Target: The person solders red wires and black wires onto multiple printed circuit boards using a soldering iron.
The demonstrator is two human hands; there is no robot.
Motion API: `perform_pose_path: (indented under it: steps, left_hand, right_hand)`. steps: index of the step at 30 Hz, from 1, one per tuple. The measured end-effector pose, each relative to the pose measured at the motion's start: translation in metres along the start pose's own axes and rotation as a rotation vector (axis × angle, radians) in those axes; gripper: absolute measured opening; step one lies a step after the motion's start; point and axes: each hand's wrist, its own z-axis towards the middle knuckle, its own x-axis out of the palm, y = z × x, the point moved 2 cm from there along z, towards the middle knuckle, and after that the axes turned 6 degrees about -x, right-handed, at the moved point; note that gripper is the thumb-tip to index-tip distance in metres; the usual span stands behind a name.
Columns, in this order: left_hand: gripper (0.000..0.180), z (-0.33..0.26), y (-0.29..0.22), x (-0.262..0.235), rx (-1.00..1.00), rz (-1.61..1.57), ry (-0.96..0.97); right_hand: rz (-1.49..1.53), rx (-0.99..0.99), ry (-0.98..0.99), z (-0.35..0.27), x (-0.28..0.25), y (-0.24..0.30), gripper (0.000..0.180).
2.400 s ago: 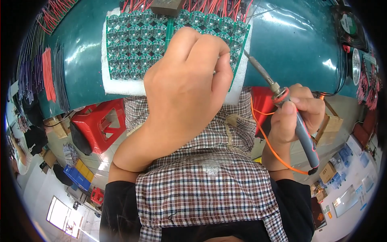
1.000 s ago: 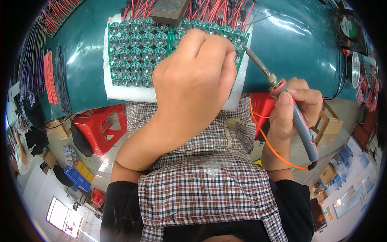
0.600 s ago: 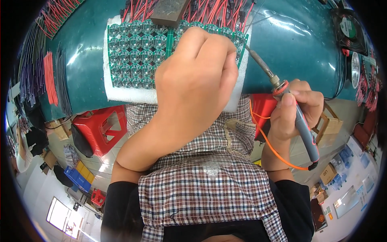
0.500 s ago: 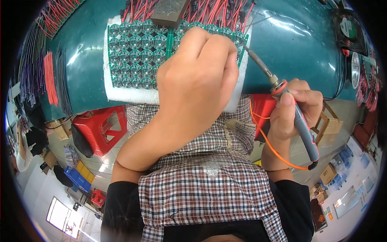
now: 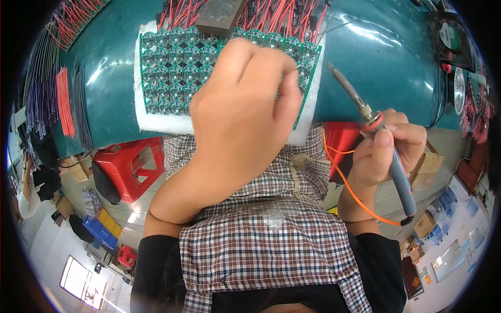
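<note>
Electronics workshop, circuit boards [image 5: 176, 72], soldering iron [image 5: 366, 111]

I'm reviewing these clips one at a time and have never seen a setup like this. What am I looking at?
There is no robot here: these are a person's own bare hands. Every picture comes from one wide fisheye camera on their head, looking down, so straight edges bend near the rim.

On the green table lies a white foam sheet bearing green circuit boards. A dark block sits at their far edge, with red wires around it.

The right hand grips a soldering iron, its tip off to the boards' right. The left hand is over the boards; its fingertips are hidden.
</note>
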Motion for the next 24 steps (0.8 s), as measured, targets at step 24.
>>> perform_pose_path:
  steps: [24]
  left_hand:
    - [0.013,0.0,0.011,0.002,-0.004,0.032,-0.032]
  right_hand:
    - [-0.107,-0.013,0.196,0.017,0.022,0.015,0.025]
